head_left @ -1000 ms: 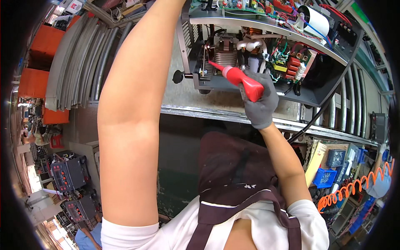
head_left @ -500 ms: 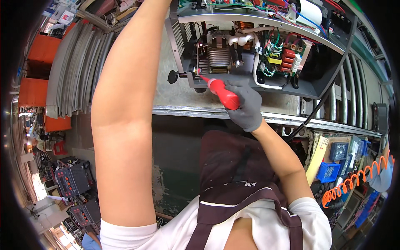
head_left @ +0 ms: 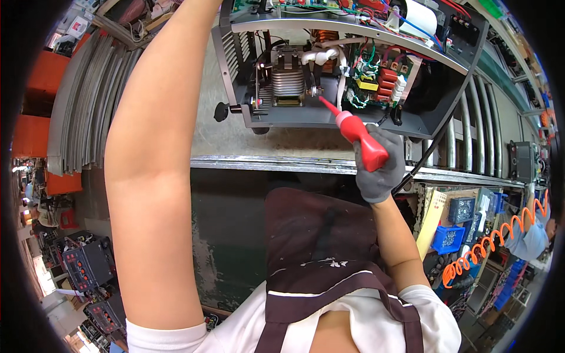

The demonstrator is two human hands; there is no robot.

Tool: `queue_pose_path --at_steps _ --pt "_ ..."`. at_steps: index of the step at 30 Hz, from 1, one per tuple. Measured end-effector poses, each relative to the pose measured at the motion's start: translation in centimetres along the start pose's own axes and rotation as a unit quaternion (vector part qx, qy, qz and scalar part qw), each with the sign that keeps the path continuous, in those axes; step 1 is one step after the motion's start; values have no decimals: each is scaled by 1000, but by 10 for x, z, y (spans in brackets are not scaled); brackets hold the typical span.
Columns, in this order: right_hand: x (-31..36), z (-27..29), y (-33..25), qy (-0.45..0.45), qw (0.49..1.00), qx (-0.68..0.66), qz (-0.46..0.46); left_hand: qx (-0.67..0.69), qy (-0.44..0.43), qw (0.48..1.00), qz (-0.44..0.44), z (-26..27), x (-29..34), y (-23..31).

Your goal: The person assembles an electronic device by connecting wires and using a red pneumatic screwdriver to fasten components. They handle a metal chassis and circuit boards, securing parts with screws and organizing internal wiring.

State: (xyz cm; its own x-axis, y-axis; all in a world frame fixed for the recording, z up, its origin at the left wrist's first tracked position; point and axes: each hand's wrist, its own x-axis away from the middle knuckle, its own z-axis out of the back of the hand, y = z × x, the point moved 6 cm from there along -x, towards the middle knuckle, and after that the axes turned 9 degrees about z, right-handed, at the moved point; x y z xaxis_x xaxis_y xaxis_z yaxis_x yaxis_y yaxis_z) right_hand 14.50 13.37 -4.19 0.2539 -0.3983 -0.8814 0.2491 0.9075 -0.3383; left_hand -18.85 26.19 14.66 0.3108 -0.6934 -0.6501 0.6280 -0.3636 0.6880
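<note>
My right hand (head_left: 381,167), in a grey glove, is closed round a red squeeze bottle (head_left: 361,139) with a long pointed nozzle. The nozzle points up and left, its tip close to a bolted terminal (head_left: 316,91) inside an opened machine housing (head_left: 282,119); whether they touch I cannot tell. Left of that terminal stands a finned metal block (head_left: 288,80), and to its right a green circuit board (head_left: 385,85) carries red, white and yellow parts. My left forearm (head_left: 156,117) reaches up past the upper edge, so the left hand is out of sight.
The housing rests on a bench with a metal rail (head_left: 265,162) along its near edge. Metal rollers (head_left: 474,129) lie to the right. A blue bin (head_left: 448,239) and a coiled orange hose (head_left: 491,240) are at lower right. Stacked grey panels (head_left: 88,106) stand at left.
My right hand has carried the squeeze bottle rightward, from the housing's lower left corner to the terminal beside the finned block. The whole view has shifted slightly.
</note>
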Motion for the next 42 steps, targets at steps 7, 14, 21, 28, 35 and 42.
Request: queue_pose_path --at_steps 7,14,21,28,35,42 --pt "-9 -13 9 4 999 -34 -10 12 -4 1000 17 2 -3 -15" --pt "-11 -17 9 -29 999 -38 -3 4 -7 1000 15 3 -5 -15" --pt "-24 15 -11 -7 999 -33 24 -8 1 1000 -3 5 -2 -14" --pt "-39 24 -26 -133 967 107 191 31 -13 998 54 0 1 -11" --pt "-51 -6 -36 -224 935 141 236 25 -19 998 61 0 3 -10" --pt "-51 -27 -43 -274 925 135 228 -45 7 997 54 3 7 -3"
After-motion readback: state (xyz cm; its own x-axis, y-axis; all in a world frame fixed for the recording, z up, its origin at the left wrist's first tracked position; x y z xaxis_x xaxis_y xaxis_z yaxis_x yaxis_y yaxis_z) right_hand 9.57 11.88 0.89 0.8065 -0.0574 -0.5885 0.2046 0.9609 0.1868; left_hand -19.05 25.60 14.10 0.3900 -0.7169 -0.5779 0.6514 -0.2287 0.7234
